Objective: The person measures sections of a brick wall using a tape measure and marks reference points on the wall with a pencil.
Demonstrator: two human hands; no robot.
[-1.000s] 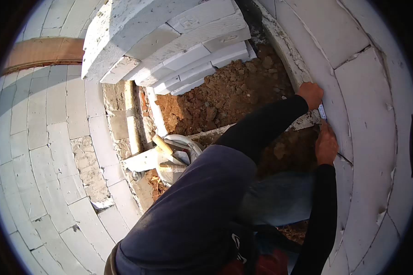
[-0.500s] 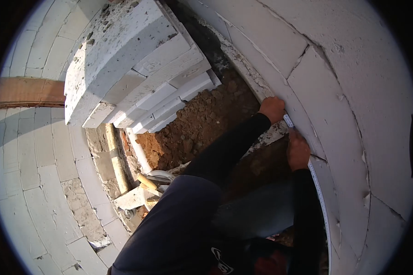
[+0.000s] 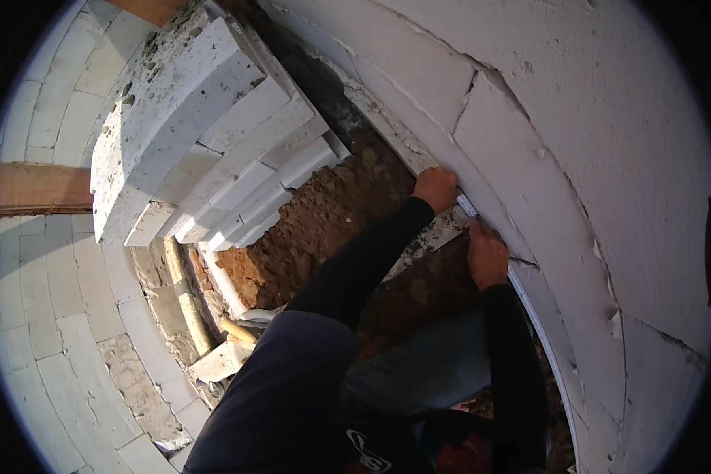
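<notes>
A thin white strip with markings, like a measuring tape, runs along the foot of the pale block wall. My left hand is closed on its upper end, close to the wall's base. Just below, my right hand is closed on the same strip, its fingertips near the left hand. Past the right hand, the strip continues down beside the wall and curves toward the bottom of the view. A narrow rough concrete ledge meets the wall beneath my hands.
A stepped stack of white blocks stands at upper left. Brown soil lies between it and the wall. A pale pipe and a yellowish handle are at lower left. Another block wall fills the left side.
The view has shifted, so hands and wall appear further left. The strip now shows along the wall below my right hand, where it was not visible a second ago. Both hands remain closed near each other.
</notes>
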